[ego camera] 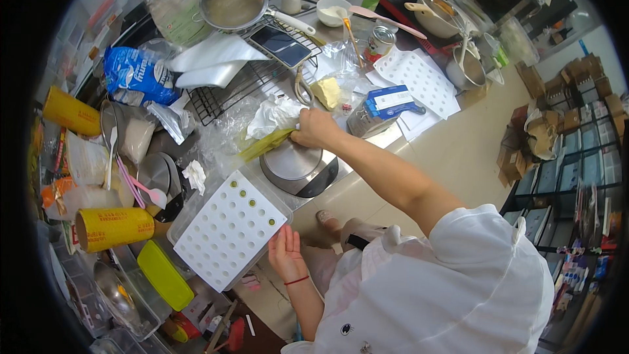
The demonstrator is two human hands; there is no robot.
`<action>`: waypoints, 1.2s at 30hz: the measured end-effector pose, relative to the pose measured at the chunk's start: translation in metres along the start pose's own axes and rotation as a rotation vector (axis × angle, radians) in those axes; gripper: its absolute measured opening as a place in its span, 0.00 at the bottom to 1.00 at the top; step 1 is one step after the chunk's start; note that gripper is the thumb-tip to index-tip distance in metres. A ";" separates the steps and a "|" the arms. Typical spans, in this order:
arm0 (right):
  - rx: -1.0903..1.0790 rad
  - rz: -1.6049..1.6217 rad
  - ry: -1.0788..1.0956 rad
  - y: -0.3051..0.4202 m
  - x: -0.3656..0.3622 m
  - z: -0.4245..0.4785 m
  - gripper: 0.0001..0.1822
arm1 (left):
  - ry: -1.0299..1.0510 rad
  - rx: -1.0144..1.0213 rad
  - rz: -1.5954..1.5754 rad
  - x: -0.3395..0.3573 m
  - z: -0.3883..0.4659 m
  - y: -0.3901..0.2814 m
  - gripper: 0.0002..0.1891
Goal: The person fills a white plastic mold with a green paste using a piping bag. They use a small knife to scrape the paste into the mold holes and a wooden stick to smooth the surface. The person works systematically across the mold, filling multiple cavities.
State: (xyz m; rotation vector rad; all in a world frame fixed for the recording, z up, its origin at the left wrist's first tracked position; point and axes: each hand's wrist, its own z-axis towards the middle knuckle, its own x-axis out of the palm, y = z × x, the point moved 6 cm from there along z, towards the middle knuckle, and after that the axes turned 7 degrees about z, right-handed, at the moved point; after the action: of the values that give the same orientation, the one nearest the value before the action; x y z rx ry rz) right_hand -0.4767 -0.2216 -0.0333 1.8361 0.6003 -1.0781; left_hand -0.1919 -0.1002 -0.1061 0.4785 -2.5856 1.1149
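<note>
My right hand [316,128] grips one end of a clear plastic piping bag [265,145] with yellow-green filling, just above a kitchen scale [295,162] with a round steel plate. Crumpled white tissue [275,114] lies beside the bag. My left hand [287,251] is palm up with nothing in it, at the near edge of a white mould sheet [223,236] with rows of round cavities. Several cavities along one edge hold green filling; the others look pale. Under the sheet is a translucent plastic tray [175,230]. Whether my left fingertips touch the sheet, I cannot tell.
Around the bench are a butter block [326,93], a blue-topped carton [381,108], a phone [280,46] on a wire rack [209,103], a steel sieve [234,2] and a second scale [162,182]. A yellow roll [115,228] stands left of the tray. Shelving [555,172] is at right.
</note>
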 end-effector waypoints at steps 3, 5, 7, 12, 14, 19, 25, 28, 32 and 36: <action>-0.127 0.060 -0.245 0.007 -0.015 -0.037 0.25 | 0.016 -0.059 0.031 0.002 -0.003 0.000 0.15; -0.277 0.121 -0.300 0.018 -0.036 -0.076 0.24 | 0.067 -0.102 0.019 0.002 -0.003 0.006 0.17; -0.342 0.398 -0.119 0.031 -0.052 -0.115 0.23 | 0.093 -0.137 0.075 -0.003 -0.001 0.004 0.17; 0.011 0.867 -0.214 -0.047 -0.160 -0.146 0.11 | 0.177 -0.212 0.125 0.001 0.003 -0.011 0.18; 0.172 0.481 -0.630 -0.129 -0.205 -0.134 0.10 | 0.184 -0.250 0.084 0.002 0.003 -0.005 0.18; 0.152 -0.110 -0.321 -0.242 -0.149 -0.056 0.14 | 0.039 -0.230 -0.064 0.001 0.005 0.005 0.18; 0.060 -0.209 -0.051 -0.269 -0.087 -0.015 0.20 | -0.132 -0.108 -0.147 0.004 0.006 0.012 0.14; -0.021 -0.060 -0.095 -0.265 -0.096 -0.020 0.17 | -0.202 -0.038 -0.156 -0.001 0.004 0.013 0.15; -0.014 0.013 -0.179 -0.247 -0.128 -0.037 0.15 | -0.205 0.016 -0.167 0.001 0.003 0.011 0.19; -0.001 0.049 -0.213 -0.244 -0.163 -0.062 0.15 | -0.227 0.009 -0.195 0.010 0.002 0.014 0.23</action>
State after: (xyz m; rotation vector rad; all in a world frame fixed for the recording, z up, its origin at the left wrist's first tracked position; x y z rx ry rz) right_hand -0.7154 -0.0448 0.0106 1.6987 0.4275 -1.2205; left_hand -0.2073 -0.0942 -0.1125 0.8857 -2.6505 1.0594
